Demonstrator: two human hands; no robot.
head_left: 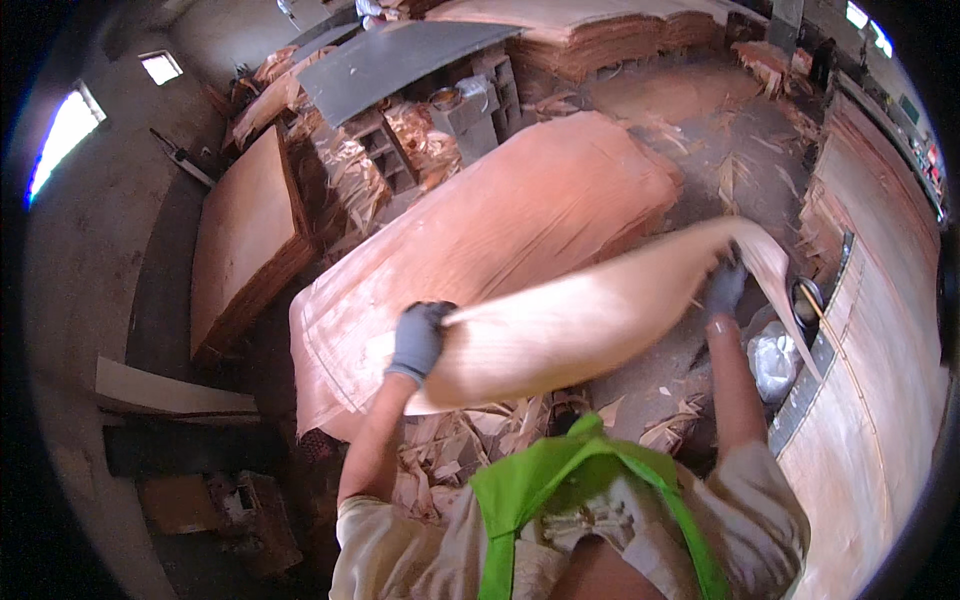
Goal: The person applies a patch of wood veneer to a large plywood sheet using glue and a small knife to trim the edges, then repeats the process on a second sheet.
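A thin, pale sheet of wood veneer (570,335) stretches between my hands, curved and sagging, with a ragged strip hanging from its right end. My left hand (418,338), in a grey glove with dark fingertips, is closed on the sheet's left part. At its upper right edge, my right hand (726,284) in a matching glove grips the sheet, slightly smeared by motion. Beyond and partly under the sheet lies a wide, low stack of reddish veneer (500,220), its near edge partly hidden by the held sheet.
Another veneer stack (245,240) stands at the left, and a long one (860,420) runs along the right. A clear plastic bag (774,362) and a thin stick (850,370) are by my right arm. Veneer scraps (500,430) litter the floor. A dark board (400,65) lies farther back.
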